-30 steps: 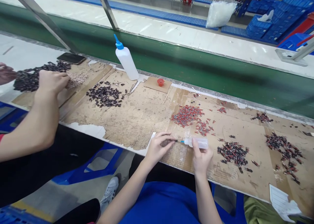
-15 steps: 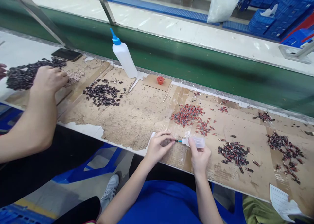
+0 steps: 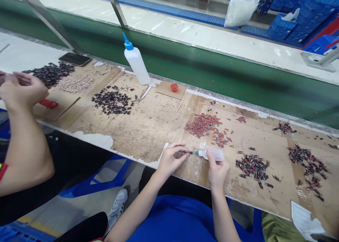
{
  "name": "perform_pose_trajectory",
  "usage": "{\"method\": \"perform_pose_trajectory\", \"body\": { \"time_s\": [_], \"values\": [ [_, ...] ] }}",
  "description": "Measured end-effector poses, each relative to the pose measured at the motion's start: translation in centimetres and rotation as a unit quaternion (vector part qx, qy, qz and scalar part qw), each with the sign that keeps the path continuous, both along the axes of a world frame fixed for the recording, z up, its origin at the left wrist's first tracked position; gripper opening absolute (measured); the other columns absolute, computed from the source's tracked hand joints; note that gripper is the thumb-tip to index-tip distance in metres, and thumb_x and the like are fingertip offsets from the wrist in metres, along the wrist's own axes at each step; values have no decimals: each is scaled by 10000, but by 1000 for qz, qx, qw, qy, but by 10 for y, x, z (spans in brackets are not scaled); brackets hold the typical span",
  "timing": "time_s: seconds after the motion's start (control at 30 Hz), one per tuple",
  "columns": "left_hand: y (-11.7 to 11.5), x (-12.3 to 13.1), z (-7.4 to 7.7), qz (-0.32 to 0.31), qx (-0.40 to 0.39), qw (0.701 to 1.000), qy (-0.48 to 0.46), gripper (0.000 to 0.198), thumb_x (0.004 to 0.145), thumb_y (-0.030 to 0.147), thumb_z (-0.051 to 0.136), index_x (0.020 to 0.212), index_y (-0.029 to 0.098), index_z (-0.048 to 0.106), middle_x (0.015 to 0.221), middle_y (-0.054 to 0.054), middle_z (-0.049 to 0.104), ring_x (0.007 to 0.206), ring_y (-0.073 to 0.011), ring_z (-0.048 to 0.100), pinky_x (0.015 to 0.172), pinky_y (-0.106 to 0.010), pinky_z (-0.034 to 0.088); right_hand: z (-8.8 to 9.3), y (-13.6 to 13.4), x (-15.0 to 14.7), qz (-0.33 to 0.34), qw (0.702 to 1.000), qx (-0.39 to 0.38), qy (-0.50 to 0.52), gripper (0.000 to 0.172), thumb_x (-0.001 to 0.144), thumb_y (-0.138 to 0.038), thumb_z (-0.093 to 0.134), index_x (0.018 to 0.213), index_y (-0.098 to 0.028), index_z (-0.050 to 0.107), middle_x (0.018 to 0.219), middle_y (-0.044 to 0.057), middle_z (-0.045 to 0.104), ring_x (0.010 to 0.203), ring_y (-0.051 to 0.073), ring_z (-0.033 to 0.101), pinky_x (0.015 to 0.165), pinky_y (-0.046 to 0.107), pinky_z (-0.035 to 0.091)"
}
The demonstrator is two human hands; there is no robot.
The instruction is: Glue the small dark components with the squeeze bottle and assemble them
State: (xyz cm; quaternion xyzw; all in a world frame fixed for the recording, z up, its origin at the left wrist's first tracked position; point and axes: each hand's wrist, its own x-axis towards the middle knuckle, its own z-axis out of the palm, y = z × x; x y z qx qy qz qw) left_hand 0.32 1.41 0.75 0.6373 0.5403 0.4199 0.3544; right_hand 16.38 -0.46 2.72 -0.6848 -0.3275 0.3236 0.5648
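Observation:
Between thumb and fingertips, my left hand pinches a small black part just above the cardboard. My right hand grips a small translucent dropper bottle, tilted on its side. Its thin blue-green tip points left at the black part, with a narrow gap between them. Behind my hands lies a pile of small red pointed parts. Right of my right hand is a heap of black-and-red pieces.
Black parts lie to the left, near a large white bottle with a blue nozzle. A red cap rests at the back. A co-worker's hand is at far left, near a phone. More piles lie right.
My right hand has shifted slightly right with the dropper bottle, and its tip has drawn back from the black part. The co-worker's hand has moved left, uncovering pale pieces and a red object.

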Motion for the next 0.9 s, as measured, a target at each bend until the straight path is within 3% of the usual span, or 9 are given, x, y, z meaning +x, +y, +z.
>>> {"method": "perform_pose_trajectory", "body": {
  "time_s": [0.3,0.57,0.67,0.8,0.9],
  "values": [
    [-1,1,-2,4,2,1000,0,105,737,150,726,793,228,769,927,-63,744,931,-218,705,868,-373,567,1,1,0,30,999,-10,-5,354,650,-483,736,677,-132,707,675,84,735,622,220,666,599,318,541],
    [0,1,-3,-4,16,1000,-2,114,739,131,720,791,223,763,892,-60,743,932,-219,703,841,-363,574,-5,-1,8,-26,999,10,32,361,639,-474,750,687,-120,700,680,75,725,632,212,665,608,314,535],
    [1,0,-3,-18,35,999,-2,114,754,134,707,800,226,757,869,-59,744,960,-225,693,844,-366,572,-4,2,9,-48,996,32,64,386,623,-460,771,787,-117,704,765,93,741,679,218,684,641,327,542],
    [1,0,-4,-27,57,998,1,111,773,151,693,831,227,748,859,-62,750,985,-234,679,862,-388,563,-1,9,-4,31,997,31,56,411,591,-418,797,868,-132,692,861,111,750,747,222,688,689,344,547],
    [1,0,-6,-35,68,997,4,109,795,168,674,854,229,743,849,-62,755,989,-235,669,871,-403,555,2,9,-8,76,997,0,-21,425,595,-439,791,885,-143,694,841,90,742,709,198,659,647,319,527]
  ]
}}
